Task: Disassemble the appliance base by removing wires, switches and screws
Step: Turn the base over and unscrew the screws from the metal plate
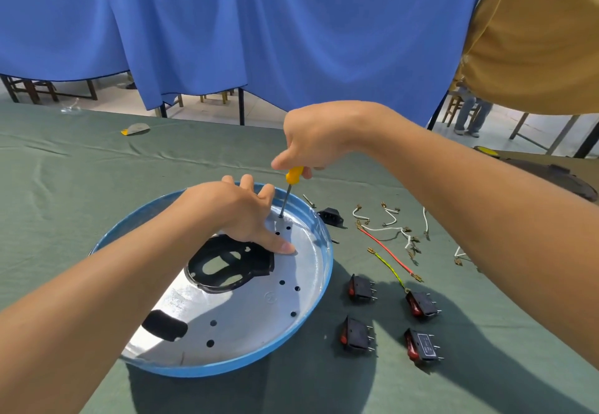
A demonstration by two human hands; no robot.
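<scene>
The appliance base (246, 326), a round silver pan with a blue rim and a black plastic insert (227, 267), lies on the green cloth. My left hand (241, 216) presses flat on the pan floor, fingers spread and thumb stretched right. My right hand (319, 139) grips the yellow handle of a screwdriver (289, 191). Its shaft stands nearly upright with the tip at a spot on the pan's far side. Several black rocker switches (362, 288) with red buttons lie right of the pan. Loose wires (387, 251) in white, red and yellow-green lie beyond them.
A black power socket (330, 216) and a loose screw (308, 200) lie just past the pan's far rim. A dark appliance part (551, 173) sits at the right table edge. Blue curtains hang behind the table. A person in a tan shirt (534, 31) stands at the right.
</scene>
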